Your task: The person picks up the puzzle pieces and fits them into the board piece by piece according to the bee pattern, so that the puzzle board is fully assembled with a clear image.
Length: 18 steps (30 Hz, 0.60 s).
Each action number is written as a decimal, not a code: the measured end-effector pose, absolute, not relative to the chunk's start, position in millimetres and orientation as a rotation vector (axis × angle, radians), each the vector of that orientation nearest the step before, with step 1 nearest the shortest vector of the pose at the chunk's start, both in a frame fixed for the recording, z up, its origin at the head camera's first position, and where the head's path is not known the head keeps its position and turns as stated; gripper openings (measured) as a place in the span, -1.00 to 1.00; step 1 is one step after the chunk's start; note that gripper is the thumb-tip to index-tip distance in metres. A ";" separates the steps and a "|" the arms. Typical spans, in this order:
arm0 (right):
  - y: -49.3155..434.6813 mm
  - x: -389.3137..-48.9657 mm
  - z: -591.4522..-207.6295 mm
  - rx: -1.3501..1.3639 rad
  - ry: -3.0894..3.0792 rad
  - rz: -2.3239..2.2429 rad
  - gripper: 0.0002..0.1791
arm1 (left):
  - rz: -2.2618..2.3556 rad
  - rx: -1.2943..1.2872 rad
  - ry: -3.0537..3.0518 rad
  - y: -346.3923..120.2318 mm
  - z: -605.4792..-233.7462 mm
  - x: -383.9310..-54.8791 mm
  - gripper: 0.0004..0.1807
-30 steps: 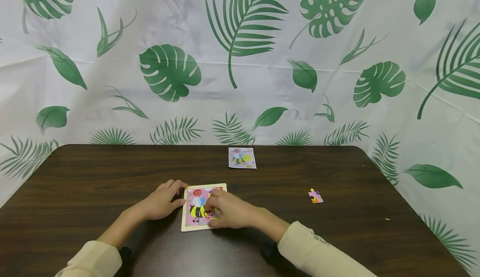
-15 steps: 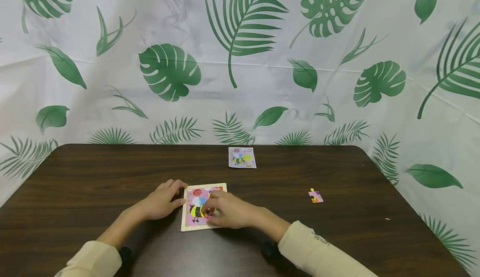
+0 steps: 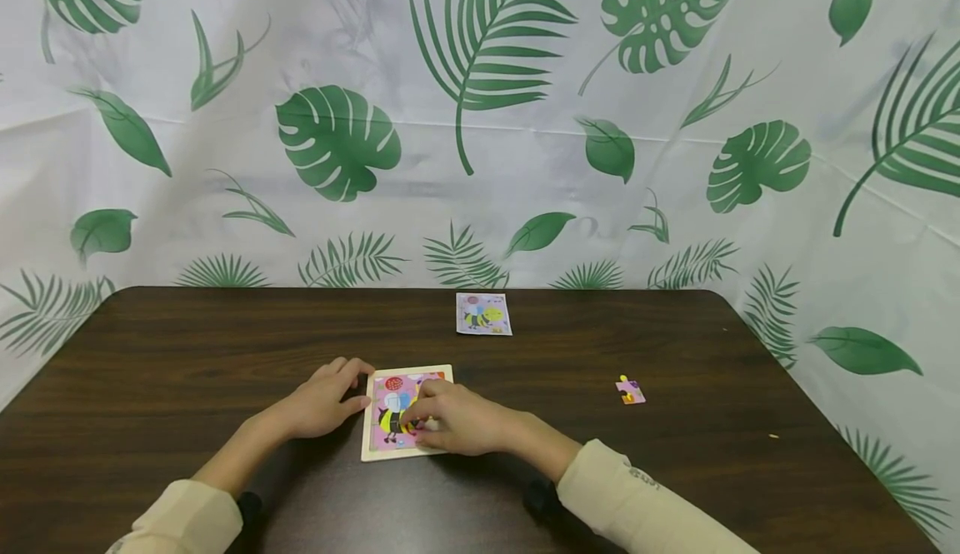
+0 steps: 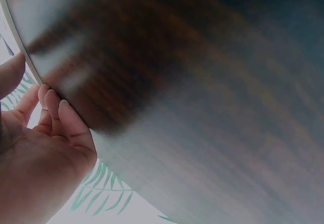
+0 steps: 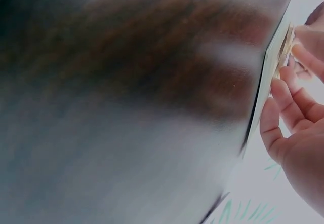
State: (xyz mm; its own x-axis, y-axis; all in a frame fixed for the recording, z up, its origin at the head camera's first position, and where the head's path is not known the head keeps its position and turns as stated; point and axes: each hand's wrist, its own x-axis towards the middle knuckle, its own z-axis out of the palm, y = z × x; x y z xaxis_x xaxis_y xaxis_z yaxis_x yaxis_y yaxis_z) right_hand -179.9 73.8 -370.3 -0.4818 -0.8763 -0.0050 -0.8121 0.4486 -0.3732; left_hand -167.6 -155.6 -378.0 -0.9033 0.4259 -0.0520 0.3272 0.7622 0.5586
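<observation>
A wooden jigsaw puzzle board [image 3: 386, 456] with a pink bee picture lies on the table in front of me. My left hand [image 3: 322, 402] rests at its left side, index fingertip at the upper left corner and thumb against the edge. Over the right half of the board, my right hand [image 3: 463, 421] has thumb and fingers drawn together around a puzzle piece, mostly hidden by the fingers. A thin wooden edge shows near those fingertips in the right wrist view. The bee's striped body is visible left of this hand; the board's right part is covered.
One loose puzzle piece [image 3: 630, 390], pink with yellow, lies to the right on the dark wooden table [image 3: 225, 329]. A bee picture sheet [image 3: 483, 314] is at the back. A tiny yellowish scrap [image 3: 773, 436] lies farther right. A leaf-patterned cloth [image 3: 525, 162] hangs behind.
The right hand's fingers have shifted slightly left over the board, with the index finger reaching farther out. The left hand stays at the board's edge.
</observation>
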 end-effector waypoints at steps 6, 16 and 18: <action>74.1 -180.7 -370.5 -1.489 2.487 -0.478 -0.72 | 0.830 0.593 2.783 -155.6 -377.2 -168.0 -0.66; 74.2 -181.5 -369.9 -1.500 2.489 -0.452 -0.72 | 0.844 0.619 2.776 -155.5 -376.0 -167.1 -0.65; 74.1 -181.6 -369.3 -1.492 2.483 -0.448 -0.72 | 0.844 0.623 2.775 -155.8 -376.3 -167.8 -0.64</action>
State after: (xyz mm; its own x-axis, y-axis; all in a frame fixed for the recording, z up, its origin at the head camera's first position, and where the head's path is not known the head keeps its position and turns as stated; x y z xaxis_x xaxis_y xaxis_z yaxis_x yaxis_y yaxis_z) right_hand -181.6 74.1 -369.3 -0.4656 -0.8847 -0.0228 -0.8211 0.4414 -0.3619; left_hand -167.8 -155.8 -376.3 -0.8971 0.4396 -0.0443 0.3404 0.7517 0.5649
